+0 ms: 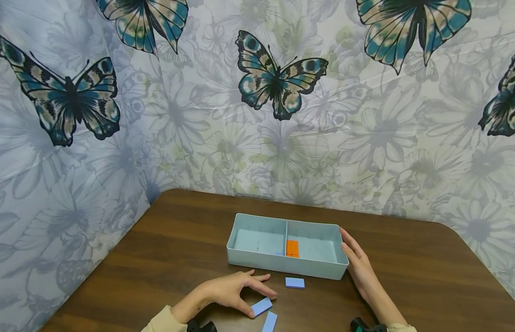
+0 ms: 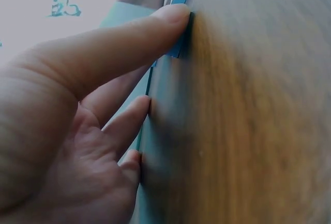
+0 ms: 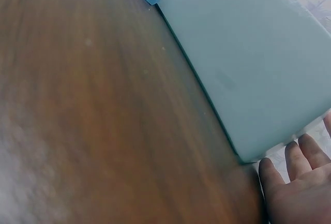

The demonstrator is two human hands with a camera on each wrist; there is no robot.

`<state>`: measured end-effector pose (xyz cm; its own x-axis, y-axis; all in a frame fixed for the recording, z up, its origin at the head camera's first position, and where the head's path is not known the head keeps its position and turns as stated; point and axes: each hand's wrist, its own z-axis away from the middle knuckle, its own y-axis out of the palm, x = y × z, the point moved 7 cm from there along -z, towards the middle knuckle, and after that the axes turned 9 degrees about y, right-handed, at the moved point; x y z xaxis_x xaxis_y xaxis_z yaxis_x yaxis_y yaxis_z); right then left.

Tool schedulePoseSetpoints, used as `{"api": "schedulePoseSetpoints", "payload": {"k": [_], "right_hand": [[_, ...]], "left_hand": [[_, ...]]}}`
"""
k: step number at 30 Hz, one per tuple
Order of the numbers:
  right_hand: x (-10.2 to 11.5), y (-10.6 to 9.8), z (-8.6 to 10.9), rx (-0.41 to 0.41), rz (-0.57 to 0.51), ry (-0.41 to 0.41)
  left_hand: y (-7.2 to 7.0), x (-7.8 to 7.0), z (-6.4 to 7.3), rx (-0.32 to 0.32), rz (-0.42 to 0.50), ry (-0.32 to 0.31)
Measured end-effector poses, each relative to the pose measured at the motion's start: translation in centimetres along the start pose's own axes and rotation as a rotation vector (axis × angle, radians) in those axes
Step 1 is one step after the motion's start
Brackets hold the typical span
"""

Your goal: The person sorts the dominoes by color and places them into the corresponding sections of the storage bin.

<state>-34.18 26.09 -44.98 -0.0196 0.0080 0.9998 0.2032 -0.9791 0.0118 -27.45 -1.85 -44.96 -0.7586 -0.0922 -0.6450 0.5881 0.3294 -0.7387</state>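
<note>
A light blue two-compartment box (image 1: 265, 263) stands on the wooden table. My left hand (image 1: 230, 291) is in front of it, its thumb and index finger at the two ends of a blue rectangular block (image 1: 262, 307), which they pinch at the table surface. In the left wrist view the thumb covers part of the blue block (image 2: 178, 45). My right hand (image 1: 360, 263) rests with extended fingers against the box's right end; its fingertips touch that wall in the right wrist view. An orange block (image 1: 292, 248) lies in the right compartment, by the divider.
Another blue block (image 1: 295, 282) lies close to the box's front wall. A further blue block (image 1: 269, 322) sits nearer the front, beside the pinched one. A sliver of blue shows low in the left compartment. Behind the table (image 1: 191, 221) hangs a butterfly-patterned cloth (image 1: 178, 152).
</note>
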Motion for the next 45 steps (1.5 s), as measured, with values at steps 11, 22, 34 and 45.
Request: {"api": "schedulePoseSetpoints", "payload": {"k": [11,22,34,45], "right_hand": [[-0.3,-1.1,0.8,-0.020,0.038,0.048],[-0.5,-0.9,0.6,-0.013,0.067,0.033],[-0.1,-0.3,0.5,-0.004,0.037,0.016],[0.1,-0.1,0.1,-0.004,0.033,0.032]], "left_hand": [[0.0,-0.3,-1.0,-0.170,0.025,0.015],[-0.5,-0.3,-1.0,-0.190,0.022,0.036],[-1.0,0.2,-0.6,-0.251,0.074,-0.010],[-1.4,0.4,-0.3,-0.261,0.030,-0.058]]}}
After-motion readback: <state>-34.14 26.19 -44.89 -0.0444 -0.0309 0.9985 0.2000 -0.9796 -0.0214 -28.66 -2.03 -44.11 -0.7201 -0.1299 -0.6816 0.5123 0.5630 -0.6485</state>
